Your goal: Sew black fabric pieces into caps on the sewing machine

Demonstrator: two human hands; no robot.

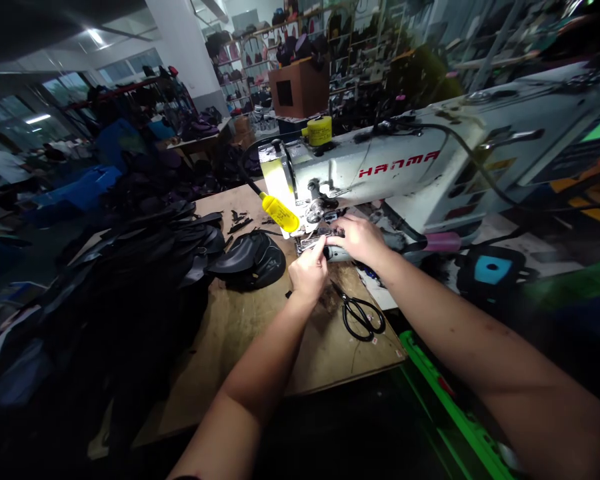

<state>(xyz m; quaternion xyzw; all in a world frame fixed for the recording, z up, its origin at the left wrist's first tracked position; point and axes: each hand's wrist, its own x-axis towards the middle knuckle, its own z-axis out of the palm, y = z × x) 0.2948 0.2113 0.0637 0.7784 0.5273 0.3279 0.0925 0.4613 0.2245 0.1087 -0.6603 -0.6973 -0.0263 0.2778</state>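
Both of my hands are at the needle end of a white sewing machine (350,175) marked HANMA. My left hand (309,272) is closed, its index finger pointing up at the metal parts under the needle. From the right, my right hand (360,239) reaches in with bent fingers pinched together by the presser foot area. Whatever lies between the fingertips is too small and hidden to name. A yellow lamp (281,213) lights the spot. Black-handled scissors (363,319) lie on the table just below my hands, and a black bag piece (255,260) sits to their left.
A large heap of black fabric pieces (145,293) covers the left of the wooden table (245,333). Black scraps (239,221) lie behind the bag piece. A green frame (450,400) runs below the table's right edge. Shelves and a brown box (300,90) stand behind.
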